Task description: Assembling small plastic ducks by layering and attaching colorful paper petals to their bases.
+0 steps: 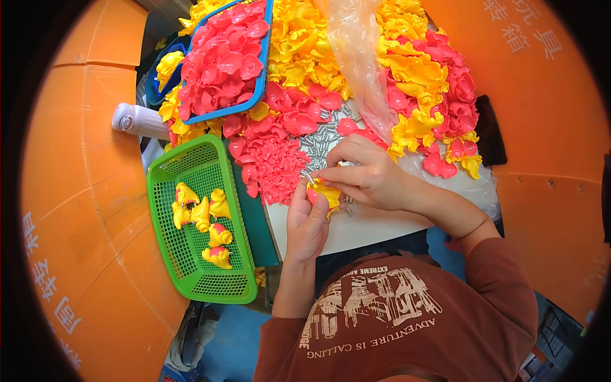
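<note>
Over the near edge of the white tabletop, my left hand (308,226) grips a small yellow and pink plastic toy part (326,193) between thumb and fingers. My right hand (372,175) comes in from the right, its fingers pinched together at the top of that part. A small silver metal pin (310,179) shows at the right fingertips; whether it touches the toy part is hard to make out. Just beyond both hands lies a pile of similar metal pins (321,145). Left of it is a heap of tiny pink pieces (275,162).
A green basket (245,280) with several yellow and pink assembled parts (200,215) stands at the left. Behind it are a blue-rimmed tray (266,63) of pink shells and a pale bottle (143,120). Yellow pieces (299,44), a clear plastic bag (359,57) and orange panels (541,210) surround the table.
</note>
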Available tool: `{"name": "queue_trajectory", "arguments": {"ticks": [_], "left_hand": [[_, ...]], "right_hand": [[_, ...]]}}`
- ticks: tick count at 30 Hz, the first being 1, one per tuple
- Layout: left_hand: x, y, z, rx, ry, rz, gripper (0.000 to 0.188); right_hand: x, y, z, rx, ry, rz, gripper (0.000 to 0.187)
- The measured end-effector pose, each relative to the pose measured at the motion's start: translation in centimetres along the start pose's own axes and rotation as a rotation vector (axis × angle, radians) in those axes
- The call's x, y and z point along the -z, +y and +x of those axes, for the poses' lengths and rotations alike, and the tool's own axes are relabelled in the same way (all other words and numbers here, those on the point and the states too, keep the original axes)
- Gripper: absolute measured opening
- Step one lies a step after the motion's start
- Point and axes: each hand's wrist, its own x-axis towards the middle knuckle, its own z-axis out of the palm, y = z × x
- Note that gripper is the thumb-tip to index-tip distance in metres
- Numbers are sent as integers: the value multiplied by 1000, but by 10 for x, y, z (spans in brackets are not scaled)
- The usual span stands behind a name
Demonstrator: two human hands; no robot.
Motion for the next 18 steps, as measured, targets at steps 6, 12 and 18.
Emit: {"name": "queue_trajectory", "arguments": {"ticks": [6,12,18], "left_hand": [[1,0,1,2,6,-5,41],[3,5,0,32,-27,-159,45],[7,6,-4,47,-89,-221,48]], "right_hand": [[2,-4,3,-215,22,100,18],[0,1,1,-425,-29,569,9],[-4,5,-1,-428,-70,655,9]]}}
